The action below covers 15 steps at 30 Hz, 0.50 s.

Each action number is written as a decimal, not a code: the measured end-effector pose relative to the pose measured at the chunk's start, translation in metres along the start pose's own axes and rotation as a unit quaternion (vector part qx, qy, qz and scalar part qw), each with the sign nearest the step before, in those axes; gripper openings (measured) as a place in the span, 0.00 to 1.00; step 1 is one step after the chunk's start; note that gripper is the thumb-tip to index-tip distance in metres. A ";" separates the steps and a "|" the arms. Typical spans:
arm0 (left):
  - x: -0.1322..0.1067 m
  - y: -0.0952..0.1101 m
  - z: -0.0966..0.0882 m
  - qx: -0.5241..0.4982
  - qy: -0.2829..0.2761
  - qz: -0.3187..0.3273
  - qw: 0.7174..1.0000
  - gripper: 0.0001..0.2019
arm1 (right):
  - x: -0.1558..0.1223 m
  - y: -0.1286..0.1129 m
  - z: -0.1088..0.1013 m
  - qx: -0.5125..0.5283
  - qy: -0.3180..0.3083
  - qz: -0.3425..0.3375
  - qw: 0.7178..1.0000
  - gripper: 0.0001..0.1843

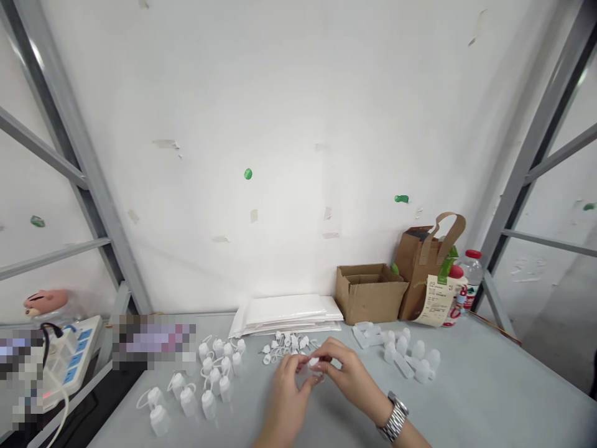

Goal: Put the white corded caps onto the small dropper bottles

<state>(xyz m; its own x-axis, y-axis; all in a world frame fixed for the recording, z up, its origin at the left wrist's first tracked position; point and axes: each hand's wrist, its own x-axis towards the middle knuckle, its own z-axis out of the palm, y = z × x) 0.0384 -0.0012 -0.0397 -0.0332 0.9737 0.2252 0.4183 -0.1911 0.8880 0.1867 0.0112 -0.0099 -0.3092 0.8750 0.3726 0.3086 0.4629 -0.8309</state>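
Between both hands is a small translucent white plastic bottle (314,362), partly hidden by the fingers. My left hand (290,389) has its fingers closed around the bottle's left side. The fingertips of my right hand (342,368) pinch it near the white top. Just beyond the hands lies a pile of small white caps with loop straps (285,346). Several similar bottles with white caps and looped straps (208,404) stand to the left. On the right, several translucent bottles without visible straps (422,370) lie in a loose group.
White flat packages (289,314) are stacked against the wall. Beside them stand an open cardboard box (370,298), a brown paper bag (413,274) and a red-capped water bottle (472,274). A power strip (77,358) lies at the far left, near grey metal frame posts (96,186).
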 end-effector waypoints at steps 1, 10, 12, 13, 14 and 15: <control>0.001 0.001 0.000 -0.013 -0.008 -0.021 1.000 0.08 | 0.000 0.000 -0.001 0.001 0.000 0.000 1.000 0.05; 0.010 0.006 0.000 -0.148 -0.126 -0.147 0.970 0.19 | 0.006 -0.004 -0.017 0.002 -0.012 0.031 0.999 0.07; 0.007 0.008 -0.004 -0.083 -0.091 -0.108 0.987 0.19 | 0.005 -0.002 -0.015 0.010 -0.012 0.063 0.998 0.07; 0.006 0.009 -0.005 -0.045 -0.070 -0.084 0.993 0.18 | 0.004 -0.001 -0.013 0.016 -0.017 0.081 0.996 0.08; 0.004 0.009 -0.007 -0.012 -0.053 -0.062 0.997 0.18 | 0.003 0.000 -0.010 0.019 -0.024 0.095 0.995 0.08; 0.003 0.009 -0.007 0.013 -0.041 -0.047 0.998 0.17 | 0.002 0.002 -0.008 0.019 -0.031 0.103 0.994 0.08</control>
<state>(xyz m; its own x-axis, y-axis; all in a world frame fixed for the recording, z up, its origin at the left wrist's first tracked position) 0.0354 -0.0013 -0.0282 0.0008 0.9943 0.1063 0.4400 -0.0958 0.8929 0.1933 0.0150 -0.0072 -0.2975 0.9398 0.1683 0.3363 0.2681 -0.9028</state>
